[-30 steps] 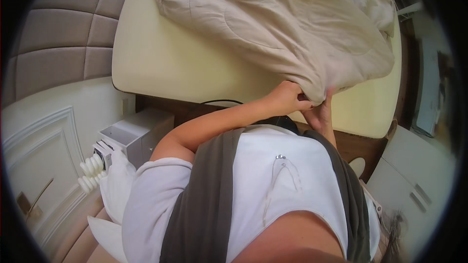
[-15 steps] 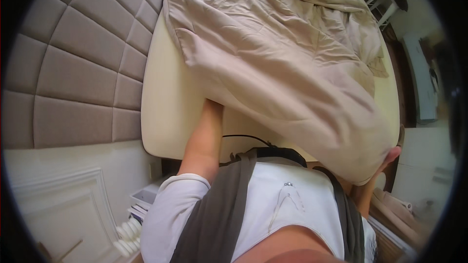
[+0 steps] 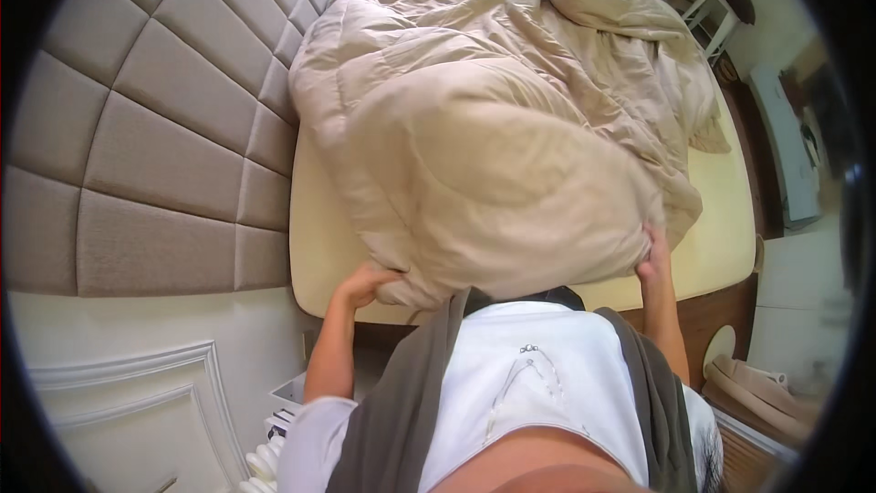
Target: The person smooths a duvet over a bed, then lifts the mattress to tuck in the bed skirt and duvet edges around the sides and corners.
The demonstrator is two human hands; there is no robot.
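A beige duvet [image 3: 493, 164] is spread in folds over a bed with a pale yellow mattress [image 3: 319, 246]. Its near part billows up off the bed in front of me. My left hand [image 3: 370, 283] grips the near left edge of the duvet beside the mattress's near side. With my right hand [image 3: 651, 254] I hold the near right edge, fingers closed on the cloth. Both forearms reach forward, spread apart, and part of the fingers is hidden by the fabric.
On the left stands a padded, tufted headboard [image 3: 173, 137] against the bed. A white panelled wall [image 3: 128, 402] is at the lower left. Far right are a white-legged stool [image 3: 721, 14] and a white cabinet [image 3: 785, 146]. Beige fabric [image 3: 753, 393] lies at the lower right.
My left hand has come out from under the duvet and back to its near edge. My right hand has moved inward and forward, and the duvet now puffs up toward the headboard.
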